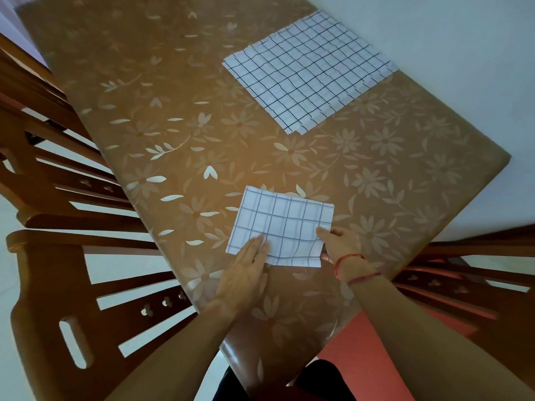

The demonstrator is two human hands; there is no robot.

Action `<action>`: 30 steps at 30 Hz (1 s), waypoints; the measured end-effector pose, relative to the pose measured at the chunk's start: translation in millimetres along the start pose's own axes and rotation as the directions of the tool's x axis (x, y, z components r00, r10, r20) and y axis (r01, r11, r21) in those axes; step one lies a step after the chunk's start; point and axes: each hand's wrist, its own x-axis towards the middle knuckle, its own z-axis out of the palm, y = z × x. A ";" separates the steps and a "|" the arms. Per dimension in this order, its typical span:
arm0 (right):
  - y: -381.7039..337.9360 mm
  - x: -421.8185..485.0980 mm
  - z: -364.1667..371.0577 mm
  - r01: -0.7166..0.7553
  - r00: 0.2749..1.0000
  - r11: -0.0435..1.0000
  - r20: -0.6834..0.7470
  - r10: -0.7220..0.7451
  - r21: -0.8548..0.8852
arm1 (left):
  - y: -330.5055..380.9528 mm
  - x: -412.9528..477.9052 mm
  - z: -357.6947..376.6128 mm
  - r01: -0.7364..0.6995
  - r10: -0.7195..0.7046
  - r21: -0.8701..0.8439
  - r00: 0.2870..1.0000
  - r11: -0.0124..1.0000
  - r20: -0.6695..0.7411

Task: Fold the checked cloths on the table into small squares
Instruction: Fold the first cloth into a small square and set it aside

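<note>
While your left hand (246,267) presses flat on the near cloth (280,224), your right hand (338,244) pinches its edge | fold looks part-done | far stack (307,70) lies unfolded.

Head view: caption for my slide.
Left hand presses a folded checked cloth, right hand pinches its edge; a larger cloth lies beyond.
</note>
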 end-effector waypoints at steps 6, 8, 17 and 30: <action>9.5 -37.5 1.8 -0.184 0.980 0.941 0.129 0.153 0.284 | 8.1 -1.1 -2.9 0.009 -0.008 -0.022 0.999 1.000 0.046; 12.1 -51.0 4.1 -0.272 0.949 0.913 0.244 0.201 0.304 | 7.9 -1.0 -1.4 0.038 -0.037 -0.024 0.998 0.999 0.043; 29.2 -64.2 -6.3 -0.226 0.841 0.973 0.513 0.173 0.042 | -3.0 -11.7 1.8 0.044 -0.043 -0.012 0.998 0.999 0.045; 72.8 -38.9 -39.8 0.532 0.821 0.532 0.248 -0.514 -0.659 | -11.9 -44.8 -3.1 -0.068 0.057 0.119 0.994 0.991 0.093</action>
